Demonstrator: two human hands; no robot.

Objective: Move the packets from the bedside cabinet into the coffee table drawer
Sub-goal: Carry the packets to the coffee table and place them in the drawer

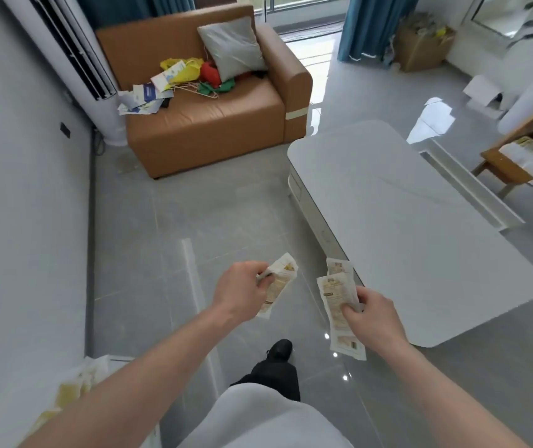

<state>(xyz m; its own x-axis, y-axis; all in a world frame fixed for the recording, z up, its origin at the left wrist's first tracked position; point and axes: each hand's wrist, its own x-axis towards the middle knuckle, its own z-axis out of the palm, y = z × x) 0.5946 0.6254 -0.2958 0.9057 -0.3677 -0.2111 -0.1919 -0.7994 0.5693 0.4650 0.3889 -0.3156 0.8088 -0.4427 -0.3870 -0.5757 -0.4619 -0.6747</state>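
Packets in both hands, mid-carry: left hand point(242, 291) pinches one packet point(278, 283), right hand point(373, 318) clamps a fanned packet stack point(336, 294). Coffee table tabletop point(420, 221) at 2 o'clock; drawer prob. on its near side, can't tell.

top point(258, 421) – white, short-sleeved | forearms bare | trousers point(274, 376) – black | shoe point(279, 349) – black
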